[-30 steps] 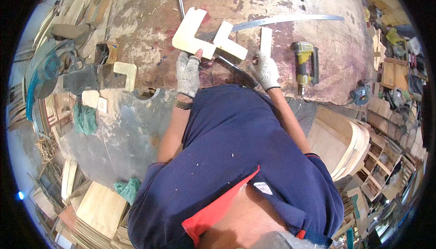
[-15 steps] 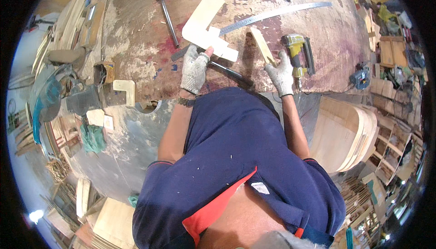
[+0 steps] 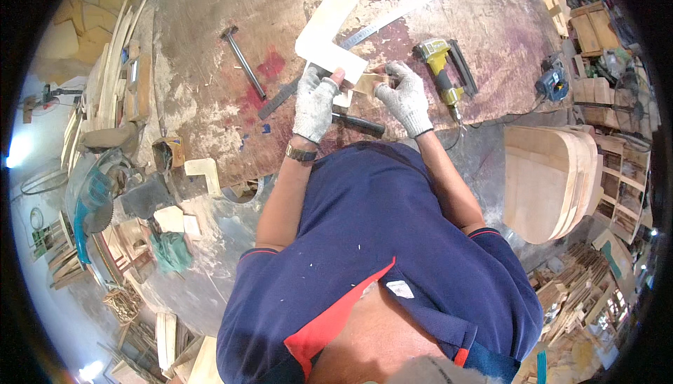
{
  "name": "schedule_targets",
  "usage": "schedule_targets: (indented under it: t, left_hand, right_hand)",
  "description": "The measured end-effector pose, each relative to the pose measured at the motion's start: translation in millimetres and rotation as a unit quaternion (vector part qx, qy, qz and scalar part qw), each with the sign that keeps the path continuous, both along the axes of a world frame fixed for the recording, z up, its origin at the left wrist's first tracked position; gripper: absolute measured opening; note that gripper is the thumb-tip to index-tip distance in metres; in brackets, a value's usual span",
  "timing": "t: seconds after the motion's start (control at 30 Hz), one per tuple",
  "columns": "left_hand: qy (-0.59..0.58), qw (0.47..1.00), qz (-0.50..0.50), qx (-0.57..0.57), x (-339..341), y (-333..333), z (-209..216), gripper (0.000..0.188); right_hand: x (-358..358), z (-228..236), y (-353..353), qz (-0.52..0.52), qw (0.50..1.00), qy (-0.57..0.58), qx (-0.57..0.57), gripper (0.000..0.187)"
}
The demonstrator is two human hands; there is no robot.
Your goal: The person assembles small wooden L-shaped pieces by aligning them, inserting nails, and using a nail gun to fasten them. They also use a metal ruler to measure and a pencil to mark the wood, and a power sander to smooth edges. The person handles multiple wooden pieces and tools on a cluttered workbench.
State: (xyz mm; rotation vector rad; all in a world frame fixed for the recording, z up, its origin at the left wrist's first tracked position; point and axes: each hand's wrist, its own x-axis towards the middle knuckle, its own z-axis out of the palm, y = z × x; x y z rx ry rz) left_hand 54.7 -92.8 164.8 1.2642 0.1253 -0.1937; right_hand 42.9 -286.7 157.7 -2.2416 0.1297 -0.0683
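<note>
My left hand (image 3: 315, 107), in a pale knitted glove with bare fingertips, grips an L-shaped pale wooden piece (image 3: 329, 33) above the workbench, thumb on top. My right hand (image 3: 405, 98), gloved the same way, pinches a short light wooden strip (image 3: 367, 84) by its right end. The strip lies across to the lower arm of the L-shaped piece and partly under it; whether the two touch is unclear. Beneath my hands is a tool with a black handle (image 3: 359, 125), partly hidden. A dark flat metal bar (image 3: 278, 99) shows beside my left hand.
A hammer (image 3: 244, 63) lies left on the workbench (image 3: 189, 90). A steel ruler (image 3: 413, 9) stretches across the far side. The yellow-green nail gun (image 3: 445, 72) rests right of my right hand. Curved wooden panels (image 3: 543, 181) stand at right; a teal saw (image 3: 91, 198) is at left.
My right hand has moved left, bringing the wooden strip from upright and apart to lying across against or under the L-shaped piece. The view has shifted slightly.
</note>
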Motion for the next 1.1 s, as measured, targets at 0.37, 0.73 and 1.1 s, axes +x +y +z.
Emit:
schedule_targets:
  t: [0.37, 0.73, 1.1]
  left_hand:
    - [0.018, 1.000, 0.010, -0.005, 3, 4, 2, 0.023]
    - [-0.002, 1.000, 0.024, -0.014, 17, 3, 14, 0.022]
    - [0.033, 0.999, 0.011, 0.007, 24, 3, 16, 0.022]
  right_hand:
    - [11, -3, 13, 0.083, 0.950, 0.008, 0.302, 0.023]
    - [19, 0, 4, 0.105, 0.955, -0.014, 0.277, 0.043]
    - [20, -4, 7, 0.107, 0.984, -0.122, 0.079, 0.075]
